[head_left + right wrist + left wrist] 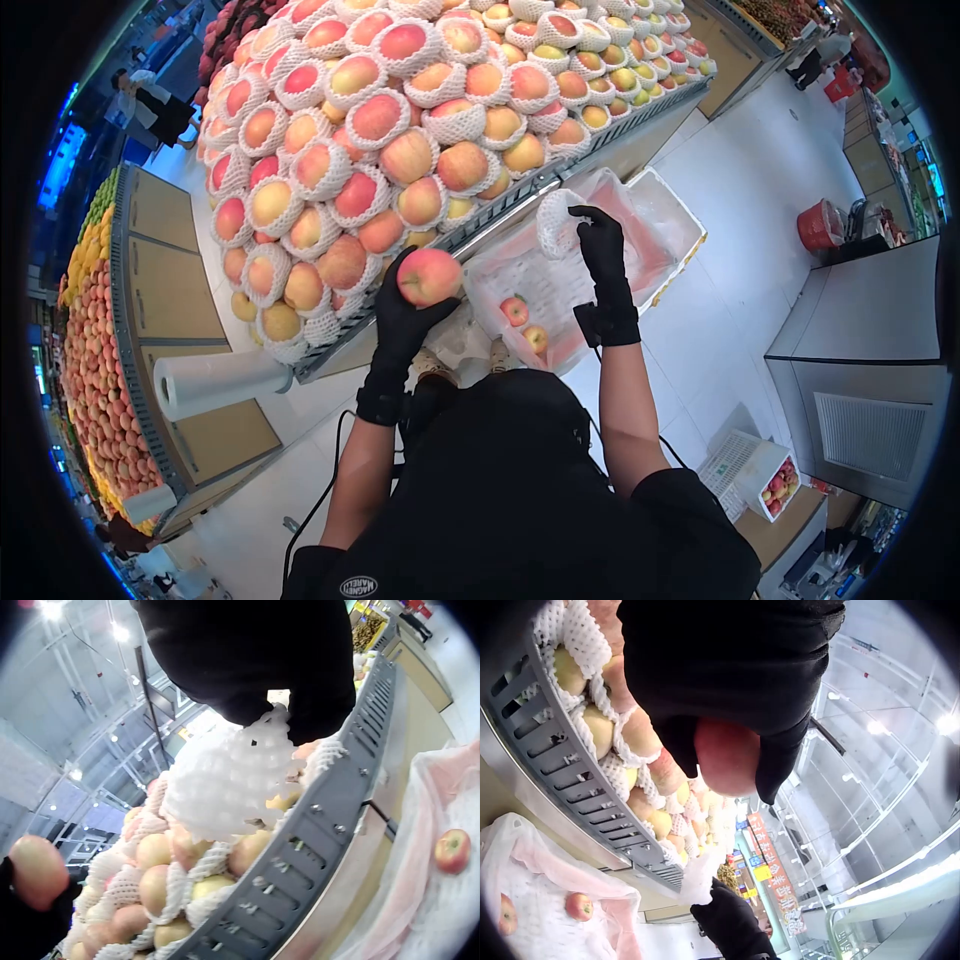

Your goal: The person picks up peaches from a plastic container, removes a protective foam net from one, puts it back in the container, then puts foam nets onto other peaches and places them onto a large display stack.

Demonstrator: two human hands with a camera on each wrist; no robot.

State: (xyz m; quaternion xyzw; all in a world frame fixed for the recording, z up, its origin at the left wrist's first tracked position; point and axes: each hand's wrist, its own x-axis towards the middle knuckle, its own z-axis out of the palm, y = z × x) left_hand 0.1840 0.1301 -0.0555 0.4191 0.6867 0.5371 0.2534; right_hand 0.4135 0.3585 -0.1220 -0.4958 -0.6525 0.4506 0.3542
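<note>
In a black glove, the left hand grips a pink-red apple with no net on it, beside the fruit display's front edge; the left wrist view shows the same apple between thumb and fingers. The right hand, also gloved, pinches an empty white foam net above the lined box. That net hangs from the fingertips in the right wrist view. Two bare apples, one red and one yellowish, lie in the box's plastic liner.
A heaped display of netted apples rises ahead behind a grey slatted rail. At the left are a plastic bag roll and another fruit stand. A white box of apples stands at the lower right.
</note>
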